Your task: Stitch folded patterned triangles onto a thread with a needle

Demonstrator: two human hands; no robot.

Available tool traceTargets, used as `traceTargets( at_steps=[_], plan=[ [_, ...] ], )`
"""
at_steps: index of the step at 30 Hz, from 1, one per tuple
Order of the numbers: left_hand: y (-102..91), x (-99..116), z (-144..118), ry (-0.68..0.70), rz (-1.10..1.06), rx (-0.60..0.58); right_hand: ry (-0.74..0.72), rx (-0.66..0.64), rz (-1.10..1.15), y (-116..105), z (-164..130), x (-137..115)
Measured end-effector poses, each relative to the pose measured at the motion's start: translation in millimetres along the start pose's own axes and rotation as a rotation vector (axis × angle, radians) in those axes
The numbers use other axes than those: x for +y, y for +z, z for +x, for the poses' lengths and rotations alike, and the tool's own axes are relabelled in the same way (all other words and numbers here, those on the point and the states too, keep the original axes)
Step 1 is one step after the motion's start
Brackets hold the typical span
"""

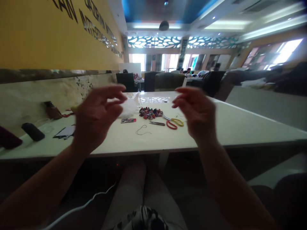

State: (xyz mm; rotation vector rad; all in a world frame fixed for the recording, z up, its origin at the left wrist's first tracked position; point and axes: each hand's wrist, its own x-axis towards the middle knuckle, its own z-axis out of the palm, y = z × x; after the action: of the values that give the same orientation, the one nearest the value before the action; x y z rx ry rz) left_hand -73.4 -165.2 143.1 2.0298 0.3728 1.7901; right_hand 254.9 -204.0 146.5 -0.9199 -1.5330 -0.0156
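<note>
Both my hands are raised above the near edge of a white table, palms turned toward each other. My left hand has its fingers curled, with thumb and forefinger close together in front of a white plastic bag. My right hand is curled the same way, just right of yellow-and-red-handled scissors. Motion blur hides whether either hand pinches something thin. Between the hands lie a pile of colourful fabric pieces, a small clipper tool, a loop of thread and a small printed packet.
At the table's left end lie a black case, dark papers and a brown object by the wall. A white cable runs below the table beside my legs. Dark chairs and seated people are at the far end.
</note>
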Motion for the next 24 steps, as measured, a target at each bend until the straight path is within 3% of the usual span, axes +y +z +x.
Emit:
traceTargets(
  at_steps=[2,4,7,8,10,15,20,24],
  plan=[
    [41.5,-7,25,-0.123,0.149,-0.136,0.096,-0.121,0.034,26,0,30],
    [53.8,-48,19,-0.272,0.236,-0.185,0.205,-0.327,-0.109,51,-3,60],
    [41.3,-121,-23,-0.491,0.282,-0.227,0.240,-0.645,-0.558,88,-12,98],
    [35.6,-140,-38,-0.566,0.278,-0.231,0.212,-0.789,-0.702,99,-14,108],
    [27.4,-162,-63,-0.678,0.252,-0.228,0.204,-0.888,-0.767,118,-17,124],
    [23.0,-172,-85,-0.805,0.184,-0.202,0.125,-1.055,-0.846,157,-9,151],
    [23.0,-171,-86,-0.751,0.270,-0.313,0.047,-1.249,-0.895,183,4,161],
    [23.7,-168,-87,-0.718,0.292,-0.371,0.001,-1.375,-0.908,192,11,163]
  ],
)
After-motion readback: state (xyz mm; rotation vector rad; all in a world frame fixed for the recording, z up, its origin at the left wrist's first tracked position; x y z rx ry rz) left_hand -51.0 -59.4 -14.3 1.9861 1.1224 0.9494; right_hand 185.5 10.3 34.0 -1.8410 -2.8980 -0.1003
